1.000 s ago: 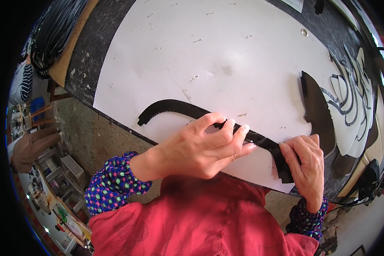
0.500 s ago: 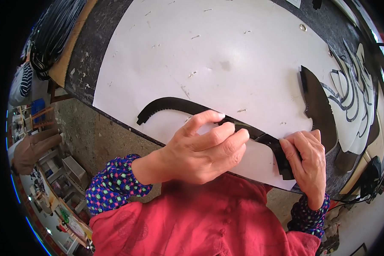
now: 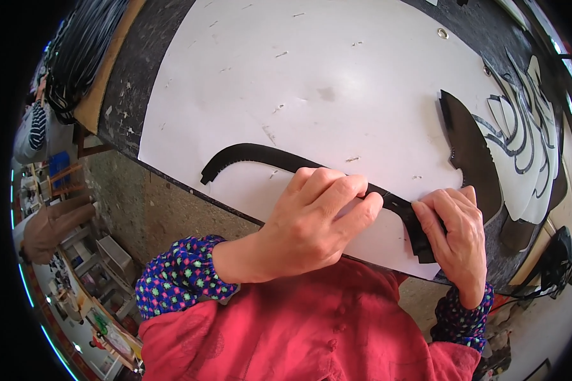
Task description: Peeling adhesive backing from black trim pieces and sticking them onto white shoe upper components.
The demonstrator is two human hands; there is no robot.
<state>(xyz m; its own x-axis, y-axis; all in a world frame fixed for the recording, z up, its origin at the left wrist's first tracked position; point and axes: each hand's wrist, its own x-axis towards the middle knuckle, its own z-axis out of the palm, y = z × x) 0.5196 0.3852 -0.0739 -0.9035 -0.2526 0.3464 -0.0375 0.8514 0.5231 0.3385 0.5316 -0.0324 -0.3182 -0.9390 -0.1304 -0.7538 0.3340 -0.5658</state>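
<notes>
A long curved black strip [image 3: 251, 153], with small notches along its inner edge, lies across the near side of a white sheet [image 3: 248, 89]. My left hand [image 3: 321, 219] is closed, its fingers bent down on the strip's middle and hiding part of it. My right hand [image 3: 452, 222] grips the strip's right part with thumb and fingers, near its squared-off end. Just beyond my right hand rests a dark curved piece [image 3: 470, 146] with notched edges.
Several pale cut pieces with dark edging [image 3: 527, 152] are heaped at the right. Black strips [image 3: 86, 51] hang in a bundle at the far left. The dark tabletop [image 3: 124, 101] ends along the near side. On the left, another person's brown-clad legs [image 3: 57, 225] show beside a grey crate [image 3: 114, 259].
My left hand has shifted slightly right along the strip, its raised fingers now curling down into a tighter grip. My right hand stays at the strip's right part.
</notes>
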